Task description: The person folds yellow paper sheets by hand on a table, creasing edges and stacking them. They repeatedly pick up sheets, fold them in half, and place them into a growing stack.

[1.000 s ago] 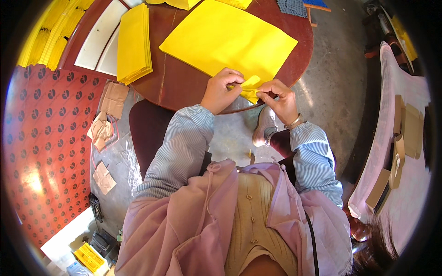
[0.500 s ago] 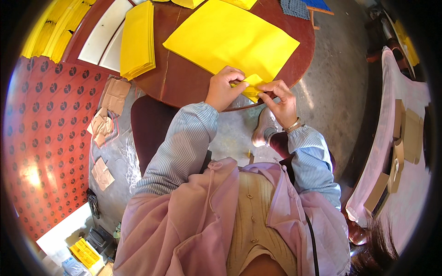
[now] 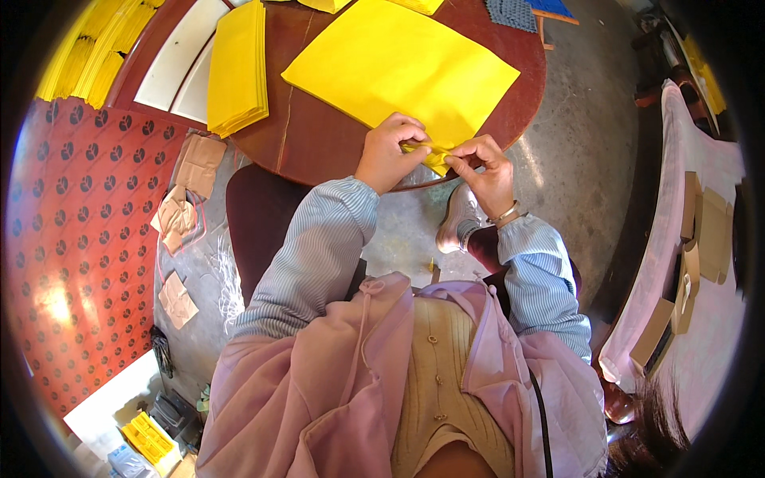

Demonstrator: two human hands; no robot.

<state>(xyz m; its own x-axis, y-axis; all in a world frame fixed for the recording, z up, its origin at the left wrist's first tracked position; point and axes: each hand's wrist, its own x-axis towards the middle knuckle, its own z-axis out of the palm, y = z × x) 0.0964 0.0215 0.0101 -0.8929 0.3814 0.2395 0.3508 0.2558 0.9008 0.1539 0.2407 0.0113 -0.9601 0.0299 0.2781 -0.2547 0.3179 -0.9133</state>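
My left hand (image 3: pixel 390 153) and my right hand (image 3: pixel 488 175) meet at the near edge of a round red-brown table (image 3: pixel 315 143). Between them is a small folded piece of yellow sheet (image 3: pixel 437 165), pinched by the thumb and fingers of each hand. Its lower corner hangs close to the table's rim. Just beyond lies a large flat yellow sheet (image 3: pixel 402 68), set at a slant. Whether the small piece is joined to it I cannot tell, as my fingers hide the place where they meet.
A pile of folded yellow sheets (image 3: pixel 237 76) lies at the table's left. More yellow bundles (image 3: pixel 100 48) are stacked at the far left. Brown paper pieces (image 3: pixel 178 300) lie on the floor. Open cardboard boxes (image 3: pixel 709 231) rest on a pale pink cloth at the right.
The raised flap of the small yellow piece has come down and now looks narrower between my fingers. My right hand has shifted very slightly; my left has barely moved.
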